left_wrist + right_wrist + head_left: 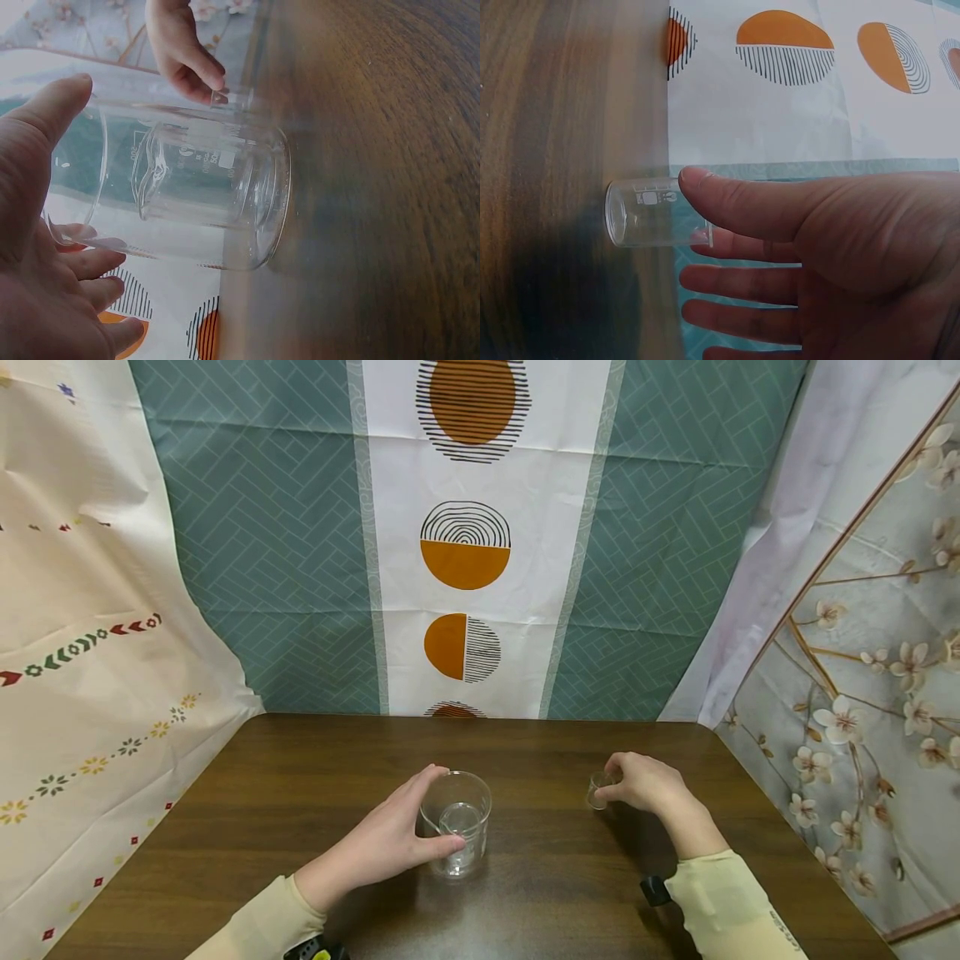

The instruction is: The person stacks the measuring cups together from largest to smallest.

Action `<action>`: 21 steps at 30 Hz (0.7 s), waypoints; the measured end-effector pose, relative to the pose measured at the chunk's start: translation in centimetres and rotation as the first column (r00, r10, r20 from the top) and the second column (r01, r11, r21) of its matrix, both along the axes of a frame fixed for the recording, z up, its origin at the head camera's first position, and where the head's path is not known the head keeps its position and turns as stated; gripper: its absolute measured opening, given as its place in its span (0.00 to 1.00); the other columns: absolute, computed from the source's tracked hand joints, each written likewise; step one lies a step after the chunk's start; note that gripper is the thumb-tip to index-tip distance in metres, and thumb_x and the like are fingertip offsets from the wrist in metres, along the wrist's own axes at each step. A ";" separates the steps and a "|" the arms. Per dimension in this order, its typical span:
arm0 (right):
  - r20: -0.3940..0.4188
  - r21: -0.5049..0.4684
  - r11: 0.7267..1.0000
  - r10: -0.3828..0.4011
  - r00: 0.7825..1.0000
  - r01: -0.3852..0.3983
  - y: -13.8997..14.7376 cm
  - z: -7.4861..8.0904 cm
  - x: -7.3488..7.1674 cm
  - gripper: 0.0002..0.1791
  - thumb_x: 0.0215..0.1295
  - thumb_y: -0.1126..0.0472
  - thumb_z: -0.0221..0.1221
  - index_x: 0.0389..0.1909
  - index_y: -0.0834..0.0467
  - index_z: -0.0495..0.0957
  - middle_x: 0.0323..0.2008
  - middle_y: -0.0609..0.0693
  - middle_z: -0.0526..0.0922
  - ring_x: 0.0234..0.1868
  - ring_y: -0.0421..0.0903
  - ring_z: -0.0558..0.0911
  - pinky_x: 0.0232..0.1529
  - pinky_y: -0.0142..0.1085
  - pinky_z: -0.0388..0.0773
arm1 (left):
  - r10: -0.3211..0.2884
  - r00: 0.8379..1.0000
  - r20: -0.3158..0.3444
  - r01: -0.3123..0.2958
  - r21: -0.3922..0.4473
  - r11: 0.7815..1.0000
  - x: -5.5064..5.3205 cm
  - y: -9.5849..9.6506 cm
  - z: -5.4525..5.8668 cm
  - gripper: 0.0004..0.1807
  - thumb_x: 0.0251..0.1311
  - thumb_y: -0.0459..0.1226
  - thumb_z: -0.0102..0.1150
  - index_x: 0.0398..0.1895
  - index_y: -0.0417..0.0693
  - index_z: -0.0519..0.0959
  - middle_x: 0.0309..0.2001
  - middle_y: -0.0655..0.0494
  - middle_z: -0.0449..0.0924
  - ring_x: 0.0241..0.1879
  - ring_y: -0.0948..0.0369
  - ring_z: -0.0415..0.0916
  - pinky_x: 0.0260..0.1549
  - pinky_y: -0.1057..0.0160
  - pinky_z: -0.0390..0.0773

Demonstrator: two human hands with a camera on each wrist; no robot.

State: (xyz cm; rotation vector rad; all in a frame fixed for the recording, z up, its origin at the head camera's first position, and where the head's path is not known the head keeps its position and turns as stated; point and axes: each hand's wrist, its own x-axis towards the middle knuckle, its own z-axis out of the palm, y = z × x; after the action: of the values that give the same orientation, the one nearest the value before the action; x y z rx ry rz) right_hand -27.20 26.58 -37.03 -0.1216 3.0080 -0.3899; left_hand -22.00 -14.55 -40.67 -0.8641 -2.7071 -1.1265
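Observation:
My left hand (392, 833) is around the upper part of a large clear glass beaker (477, 795), thumb on the near side and fingers on the far side. Inside that beaker stands a smaller glass beaker (196, 180) with white printed markings. To the right, my right hand (647, 783) pinches a tiny glass beaker (646, 216) near its rim between thumb and index finger. The other right fingers extend past it, holding nothing. In the right wrist view the tiny beaker's base is right at the tabletop.
Both hands are over a dark brown wooden table (540, 893). Behind its far edge hangs a green and white cloth (300, 568) with orange circles. A cream patterned cloth (90, 693) borders the left side, a floral one (885, 693) the right.

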 end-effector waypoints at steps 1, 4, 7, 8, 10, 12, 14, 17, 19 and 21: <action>0.001 0.001 1.000 0.000 1.000 0.000 0.0 0.0 0.0 0.29 0.66 0.45 0.77 0.57 0.61 0.84 0.54 0.58 0.89 0.54 0.61 0.86 0.52 0.65 0.81 | 0.000 1.000 0.001 0.000 -0.001 1.000 0.0 0.0 0.0 0.50 0.61 0.63 0.79 0.80 0.52 0.67 0.75 0.57 0.72 0.73 0.54 0.72 0.70 0.41 0.75; 0.009 -0.004 1.000 -0.003 1.000 0.003 0.2 -0.4 -0.4 0.31 0.64 0.42 0.78 0.58 0.60 0.85 0.54 0.57 0.89 0.54 0.60 0.86 0.52 0.64 0.81 | 0.002 1.000 0.003 -0.002 -0.002 1.000 0.0 0.0 0.0 0.51 0.61 0.63 0.79 0.80 0.50 0.67 0.75 0.56 0.72 0.73 0.53 0.72 0.71 0.40 0.75; 0.010 -0.010 1.000 0.011 1.000 -0.011 1.0 -1.4 -1.3 0.35 0.63 0.35 0.77 0.59 0.58 0.85 0.54 0.56 0.89 0.53 0.59 0.86 0.51 0.64 0.82 | 0.003 1.000 0.010 -0.003 -0.001 1.000 0.1 0.0 0.1 0.51 0.61 0.63 0.79 0.80 0.50 0.67 0.75 0.56 0.72 0.74 0.53 0.72 0.71 0.40 0.74; -0.015 -0.010 0.999 0.034 0.999 -0.035 1.7 -2.3 -2.0 0.36 0.62 0.32 0.76 0.58 0.56 0.85 0.53 0.54 0.89 0.52 0.58 0.87 0.49 0.63 0.82 | 0.003 1.000 0.013 -0.003 0.001 1.000 0.1 0.0 0.1 0.51 0.61 0.63 0.79 0.80 0.51 0.67 0.75 0.56 0.72 0.74 0.53 0.72 0.71 0.40 0.74; -0.014 -0.010 0.999 0.041 0.999 -0.041 2.2 -2.8 -2.4 0.38 0.60 0.29 0.76 0.58 0.55 0.86 0.53 0.53 0.89 0.52 0.57 0.87 0.49 0.63 0.82 | 0.004 1.000 0.016 -0.004 0.002 1.000 0.1 0.0 0.1 0.51 0.61 0.63 0.79 0.80 0.51 0.68 0.76 0.56 0.72 0.74 0.52 0.72 0.71 0.39 0.74; -0.014 -0.010 0.999 0.040 0.999 -0.040 2.2 -2.8 -2.4 0.38 0.60 0.29 0.76 0.57 0.55 0.86 0.54 0.54 0.89 0.52 0.58 0.86 0.49 0.63 0.82 | 0.003 1.000 0.019 -0.003 0.004 1.000 0.1 0.0 0.1 0.51 0.61 0.63 0.79 0.80 0.51 0.68 0.76 0.56 0.72 0.74 0.53 0.71 0.71 0.39 0.74; -0.011 -0.009 0.999 0.035 0.999 -0.035 1.8 -2.3 -2.0 0.36 0.61 0.32 0.77 0.57 0.56 0.86 0.54 0.54 0.89 0.53 0.58 0.87 0.49 0.64 0.82 | 0.001 1.000 0.019 -0.001 0.005 1.000 0.1 0.0 0.1 0.51 0.61 0.63 0.79 0.80 0.51 0.68 0.75 0.57 0.72 0.74 0.53 0.72 0.71 0.40 0.74; 0.009 -0.006 1.000 0.014 1.000 -0.014 0.7 -1.0 -0.8 0.33 0.64 0.40 0.77 0.58 0.60 0.85 0.55 0.57 0.89 0.54 0.61 0.86 0.51 0.65 0.81 | -0.002 1.000 0.019 0.001 0.007 1.000 0.1 0.0 0.1 0.51 0.61 0.63 0.79 0.79 0.52 0.68 0.75 0.57 0.72 0.73 0.54 0.72 0.70 0.40 0.75; 0.007 0.002 1.000 0.014 1.000 -0.014 0.3 -0.5 -0.3 0.31 0.66 0.43 0.77 0.57 0.61 0.84 0.55 0.58 0.89 0.54 0.61 0.86 0.51 0.65 0.82 | -0.002 1.000 0.017 0.002 0.008 1.000 0.1 0.0 0.1 0.51 0.61 0.64 0.79 0.79 0.52 0.68 0.75 0.57 0.72 0.73 0.53 0.72 0.70 0.39 0.75; 0.004 0.005 1.000 0.014 1.000 -0.014 0.0 -0.3 -0.1 0.29 0.67 0.44 0.76 0.57 0.61 0.84 0.54 0.58 0.89 0.54 0.61 0.86 0.51 0.64 0.82 | -0.001 1.000 0.019 0.001 0.006 1.000 0.1 0.0 0.1 0.51 0.61 0.64 0.79 0.80 0.52 0.67 0.76 0.56 0.72 0.74 0.52 0.72 0.70 0.39 0.75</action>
State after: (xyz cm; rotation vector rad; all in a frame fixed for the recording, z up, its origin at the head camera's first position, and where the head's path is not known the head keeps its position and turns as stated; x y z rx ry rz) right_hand -27.34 26.60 -37.30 -0.1406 3.0022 -0.3809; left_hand -21.87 -14.54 -40.54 -0.8581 -2.7172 -1.1481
